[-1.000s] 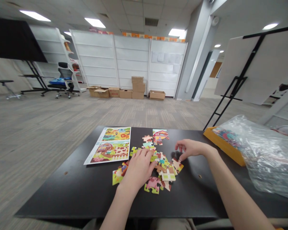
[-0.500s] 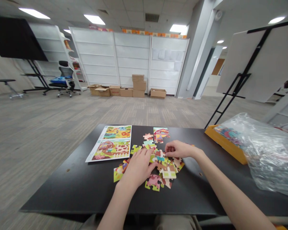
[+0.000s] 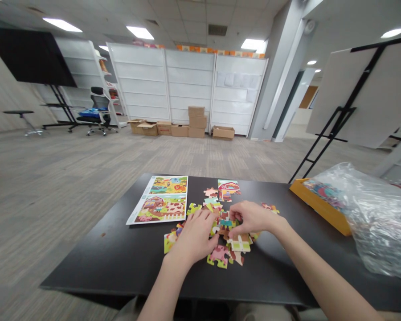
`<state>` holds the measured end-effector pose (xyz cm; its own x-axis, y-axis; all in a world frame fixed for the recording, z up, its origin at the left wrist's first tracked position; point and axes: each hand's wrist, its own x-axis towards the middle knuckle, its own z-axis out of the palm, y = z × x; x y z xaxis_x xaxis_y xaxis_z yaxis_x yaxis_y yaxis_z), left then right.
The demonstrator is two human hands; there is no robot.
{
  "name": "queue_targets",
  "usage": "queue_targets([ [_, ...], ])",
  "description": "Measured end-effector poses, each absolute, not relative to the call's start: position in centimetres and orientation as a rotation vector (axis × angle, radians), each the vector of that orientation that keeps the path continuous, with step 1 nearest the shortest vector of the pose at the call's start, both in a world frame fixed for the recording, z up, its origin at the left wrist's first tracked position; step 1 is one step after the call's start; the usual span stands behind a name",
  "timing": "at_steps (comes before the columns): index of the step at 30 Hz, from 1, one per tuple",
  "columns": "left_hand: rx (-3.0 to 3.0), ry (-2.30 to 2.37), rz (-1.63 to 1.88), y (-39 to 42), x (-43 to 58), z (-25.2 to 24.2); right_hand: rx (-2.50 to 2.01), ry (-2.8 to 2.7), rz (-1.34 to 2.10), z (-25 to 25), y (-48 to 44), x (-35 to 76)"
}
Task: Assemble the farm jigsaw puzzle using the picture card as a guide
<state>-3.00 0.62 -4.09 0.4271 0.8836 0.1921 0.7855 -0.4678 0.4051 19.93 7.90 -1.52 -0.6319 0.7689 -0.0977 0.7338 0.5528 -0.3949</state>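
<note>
While the right hand (image 3: 250,218) bunches its fingers tightly together on a teal cardboard jigsaw piece (image 3: 226,222), the left hand (image 3: 194,236) lies spread, fingers apart, across a colourful loose pile of jigsaw pieces (image 3: 240,244) on the black surface (image 3: 96,263), right of a printed picture sheet (image 3: 160,199). It's sorting now, and the next move calls for lifting that piece clear!

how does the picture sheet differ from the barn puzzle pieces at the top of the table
The picture sheet is one whole rectangle with two printed scenes, while the barn puzzle pieces form a much smaller patch with an uneven cut outline. The sheet lies nearer the table's left side, the pieces further right. Both lie flat on the black table and show bright cartoon art.
</note>
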Motion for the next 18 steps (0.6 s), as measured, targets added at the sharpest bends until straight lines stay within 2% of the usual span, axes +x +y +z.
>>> queue_targets([
  [7, 2.417, 1.371, 0.585, 1.0, -2.3, -4.4, -1.214, -2.684, 0.737, -1.9, 7.8, 19.9],
  [10, 2.409, 1.352, 0.665, 1.3, -2.1, -4.7, -1.207, -2.561, 0.897, -2.0, 8.2, 19.9],
  [15, 2.414, 1.338, 0.773, 1.5, -1.7, -4.8, -1.114, -2.261, 1.366, -0.8, 8.9, 20.9],
  [18, 2.407, 1.371, 0.794, 1.5, -1.3, -4.6, -1.154, -2.058, 1.327, 0.5, 9.4, 24.2],
])
